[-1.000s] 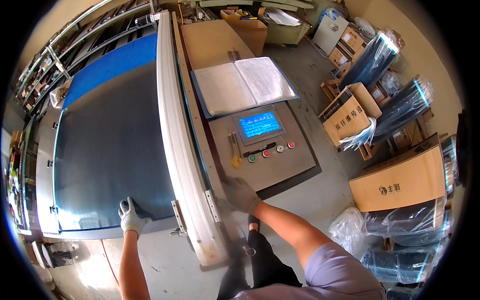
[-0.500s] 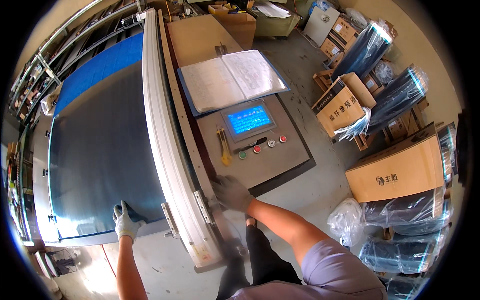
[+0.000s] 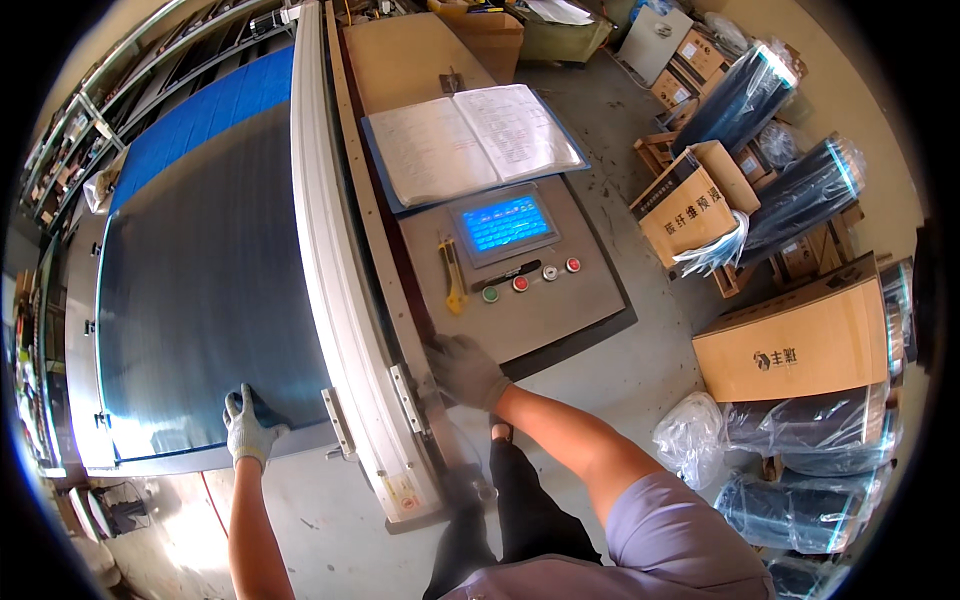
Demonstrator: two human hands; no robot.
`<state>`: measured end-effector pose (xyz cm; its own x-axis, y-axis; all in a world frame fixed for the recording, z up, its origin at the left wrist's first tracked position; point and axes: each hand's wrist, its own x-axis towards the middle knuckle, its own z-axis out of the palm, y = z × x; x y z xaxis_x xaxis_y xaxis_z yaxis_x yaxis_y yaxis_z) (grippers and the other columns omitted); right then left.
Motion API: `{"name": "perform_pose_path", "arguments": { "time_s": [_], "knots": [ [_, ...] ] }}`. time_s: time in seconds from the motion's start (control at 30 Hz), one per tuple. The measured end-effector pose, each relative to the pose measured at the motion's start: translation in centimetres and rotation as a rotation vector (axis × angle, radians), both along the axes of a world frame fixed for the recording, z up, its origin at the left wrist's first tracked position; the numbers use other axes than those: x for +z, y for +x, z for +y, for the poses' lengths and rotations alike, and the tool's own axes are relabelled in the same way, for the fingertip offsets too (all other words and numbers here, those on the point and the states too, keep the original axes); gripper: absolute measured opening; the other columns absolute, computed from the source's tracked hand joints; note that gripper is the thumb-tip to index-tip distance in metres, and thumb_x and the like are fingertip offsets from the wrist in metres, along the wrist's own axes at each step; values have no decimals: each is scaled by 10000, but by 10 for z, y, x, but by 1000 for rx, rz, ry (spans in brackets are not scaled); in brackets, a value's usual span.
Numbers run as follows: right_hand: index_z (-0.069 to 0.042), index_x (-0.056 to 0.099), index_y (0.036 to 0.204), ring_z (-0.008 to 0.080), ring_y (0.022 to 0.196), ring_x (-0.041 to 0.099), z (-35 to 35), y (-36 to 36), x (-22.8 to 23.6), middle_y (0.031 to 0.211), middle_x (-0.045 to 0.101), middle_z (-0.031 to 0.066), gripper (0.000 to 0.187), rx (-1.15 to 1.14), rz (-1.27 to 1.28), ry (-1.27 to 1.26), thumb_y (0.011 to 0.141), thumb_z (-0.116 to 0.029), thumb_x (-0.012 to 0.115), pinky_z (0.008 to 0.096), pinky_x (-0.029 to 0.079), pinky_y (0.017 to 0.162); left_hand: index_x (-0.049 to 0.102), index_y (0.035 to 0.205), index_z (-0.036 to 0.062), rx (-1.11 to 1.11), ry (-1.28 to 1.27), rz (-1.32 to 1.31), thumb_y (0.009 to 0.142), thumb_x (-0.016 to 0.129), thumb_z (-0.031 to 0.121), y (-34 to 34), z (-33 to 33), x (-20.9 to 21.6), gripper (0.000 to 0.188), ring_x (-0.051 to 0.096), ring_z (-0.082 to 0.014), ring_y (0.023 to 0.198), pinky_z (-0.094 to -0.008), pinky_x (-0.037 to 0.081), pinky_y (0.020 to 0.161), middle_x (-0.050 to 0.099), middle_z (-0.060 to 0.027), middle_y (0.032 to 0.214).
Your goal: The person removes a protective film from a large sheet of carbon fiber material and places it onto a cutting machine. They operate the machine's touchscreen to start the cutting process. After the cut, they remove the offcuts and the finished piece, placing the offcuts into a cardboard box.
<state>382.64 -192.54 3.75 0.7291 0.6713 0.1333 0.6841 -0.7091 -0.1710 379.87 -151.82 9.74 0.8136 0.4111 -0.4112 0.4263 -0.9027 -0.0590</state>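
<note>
My left hand (image 3: 250, 432), in a white knitted glove, lies at the near edge of a dark, glossy sheet (image 3: 205, 270). The sheet covers a flat machine bed. Thumb and forefinger are stretched out and apart on the sheet; the other fingers hardly show. My right hand (image 3: 466, 373), in a grey glove, rests with extended fingers at the rail beside the near left corner of the control panel (image 3: 545, 320). No object shows in it. On the panel, a yellow utility knife (image 3: 451, 275) and a black marker (image 3: 507, 276) lie close to the push buttons.
A white beam (image 3: 335, 260) runs lengthwise between bed and panel. Behind the lit blue touchscreen (image 3: 505, 224) lies an open binder of papers (image 3: 480, 145). Cardboard boxes (image 3: 790, 335) and plastic-wrapped rolls (image 3: 800, 200) stand along the right. Shelving (image 3: 95, 115) lines the far left.
The whole view has shifted slightly. Both hands keep nearly the same places, the left on the sheet's near edge and the right at the rail.
</note>
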Motion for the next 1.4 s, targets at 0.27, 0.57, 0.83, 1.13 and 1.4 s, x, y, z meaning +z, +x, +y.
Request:
{"name": "perform_pose_path", "arguments": {
  "time_s": [0.27,0.57,0.83,1.13,1.4],
  "knots": [
    [-93,686,1057,283,1174,490,0,-1,-4,1288,560,61,315,13,-138,123,787,-235,605,425,422,942,227,1543,192,3,-5,-5,558,927,359,-2,4,-5,1220,251,-387,1442,-407,418,1096,190,-176,1594],
    [-39,543,1247,364,1133,487,-31,18,-26,1189,552,149,420,-744,-157,290,865,-209,579,487,387,963,218,1544,194,6,-36,-22,546,925,353,-3,12,-11,1233,228,-425,1440,-425,403,1108,170,-200,1592],
    [-50,528,1248,375,1084,492,-33,24,-25,1152,540,169,395,-855,-158,236,883,-202,549,496,382,945,206,1547,199,7,-31,-3,553,923,366,-2,7,-7,1237,223,-423,1443,-424,401,1109,166,-200,1593],
    [-77,513,1278,359,1183,471,-34,29,-21,1316,496,162,453,-1021,-157,123,840,-174,574,482,367,999,218,1541,173,22,-53,-33,554,933,317,-3,3,1,1227,280,-415,1414,-424,383,1121,208,-212,1571],
    [-52,528,1218,375,1262,435,-44,38,-44,1369,461,175,380,-1065,-287,166,948,-319,545,486,353,1043,204,1547,212,18,-51,-17,551,929,353,-2,7,-3,1240,225,-425,1442,-440,406,1105,164,-201,1593]
  ]
}}
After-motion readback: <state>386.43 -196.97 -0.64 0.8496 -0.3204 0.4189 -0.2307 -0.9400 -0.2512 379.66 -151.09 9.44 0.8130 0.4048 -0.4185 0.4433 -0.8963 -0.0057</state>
